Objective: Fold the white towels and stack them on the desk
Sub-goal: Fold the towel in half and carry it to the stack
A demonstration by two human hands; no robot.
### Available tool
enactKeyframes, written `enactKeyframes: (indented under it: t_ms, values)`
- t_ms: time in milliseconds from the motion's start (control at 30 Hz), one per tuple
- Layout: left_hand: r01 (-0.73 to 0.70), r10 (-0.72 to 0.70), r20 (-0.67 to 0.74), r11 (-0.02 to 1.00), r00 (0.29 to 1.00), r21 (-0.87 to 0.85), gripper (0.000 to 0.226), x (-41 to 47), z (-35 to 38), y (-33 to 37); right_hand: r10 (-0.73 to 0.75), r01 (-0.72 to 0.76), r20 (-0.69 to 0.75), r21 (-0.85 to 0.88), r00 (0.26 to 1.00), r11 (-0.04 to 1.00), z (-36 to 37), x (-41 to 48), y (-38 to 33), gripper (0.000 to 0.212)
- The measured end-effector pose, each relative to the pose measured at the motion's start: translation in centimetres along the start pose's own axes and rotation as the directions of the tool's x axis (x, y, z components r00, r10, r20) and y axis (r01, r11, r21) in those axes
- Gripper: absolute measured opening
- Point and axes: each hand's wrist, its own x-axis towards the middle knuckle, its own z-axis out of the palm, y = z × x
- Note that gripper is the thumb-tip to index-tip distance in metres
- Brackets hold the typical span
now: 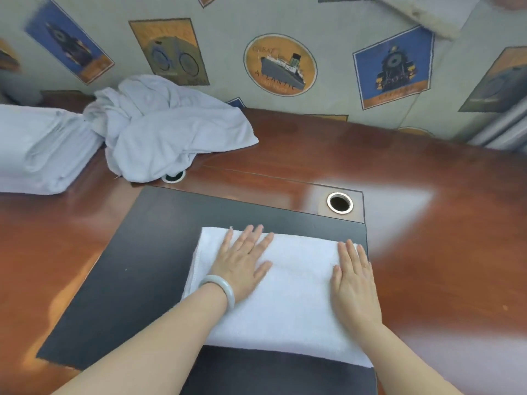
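A folded white towel point(288, 303) lies flat on the dark mat point(137, 266) of the wooden desk point(427, 223). My left hand point(242, 266) lies flat on the towel's left part, fingers straight and spread, a pale bangle on the wrist. My right hand point(355, 277) presses flat on the towel's right edge, fingers straight. A crumpled heap of white towels point(162, 126) sits at the desk's back left. Left of the heap lies a stack of folded white towels point(37, 149).
Two round cable holes are in the desk, one point(340, 203) beyond the towel and one point(173, 176) half under the crumpled heap. A wall with printed posters point(281, 64) rises right behind the desk. Bare wood stretches to the right.
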Motion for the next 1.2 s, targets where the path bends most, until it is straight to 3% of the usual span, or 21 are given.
enactKeyframes:
  t_ms: [100,200,267,333,400,533,700,900,967,1100,1200]
  values:
    - [0.423,-0.415,0.094,0.901,0.905,-0.095,0.057,-3.0,-1.1,-7.3,0.061,-0.051,0.060,-0.161,0.996,0.986,-0.9,0.1,-1.2,0.059]
    - [0.605,-0.596,0.122,0.753,0.794,-0.258,0.053,-6.2,-1.9,-10.5,0.064,-0.038,0.051,-0.407,0.997,0.913,-2.1,0.9,-5.5,0.056]
    - [0.577,-0.606,0.115,0.659,0.787,-0.482,0.047,-8.5,-1.6,-10.1,-0.155,0.150,0.014,-0.353,0.988,0.924,-1.7,1.0,-9.9,0.055]
    - [0.524,-0.580,0.169,0.523,0.797,-0.672,0.038,-10.7,-1.2,-8.7,-0.437,0.442,0.075,-0.230,0.896,0.867,-0.2,0.8,-14.7,0.057]
    - [0.496,-0.547,0.227,0.414,0.806,-0.763,0.030,-12.2,-0.8,-7.3,-0.570,0.600,0.198,-0.148,0.797,0.786,1.4,0.9,-18.7,0.054]
    - [0.451,-0.581,0.201,0.324,0.789,-0.832,0.020,-13.7,0.6,-6.0,-0.397,0.467,0.337,-0.158,0.854,0.870,4.3,2.1,-20.9,0.052]
    - [0.474,-0.545,0.298,0.216,0.784,-0.853,0.015,-15.3,1.3,-6.8,-0.354,0.398,0.222,-0.197,0.908,0.896,5.3,1.7,-21.4,0.053]
    - [0.434,-0.403,0.339,0.172,0.850,-0.884,0.023,-15.5,1.3,-7.9,-0.379,0.410,0.173,-0.210,0.909,0.888,5.7,1.8,-21.2,0.057]
    - [0.478,-0.347,0.392,0.210,0.852,-0.853,0.039,-15.3,1.4,-7.9,-0.381,0.409,0.163,-0.208,0.910,0.888,5.8,1.8,-21.2,0.059]
    - [0.566,-0.329,0.462,0.426,0.824,-0.706,0.048,-14.7,1.1,-7.7,-0.391,0.414,0.148,-0.202,0.909,0.887,5.8,1.7,-21.1,0.060]
    - [0.547,-0.398,0.400,0.387,0.825,-0.742,0.043,-14.4,0.6,-6.9,-0.387,0.411,0.150,-0.203,0.910,0.889,5.9,1.7,-21.1,0.059]
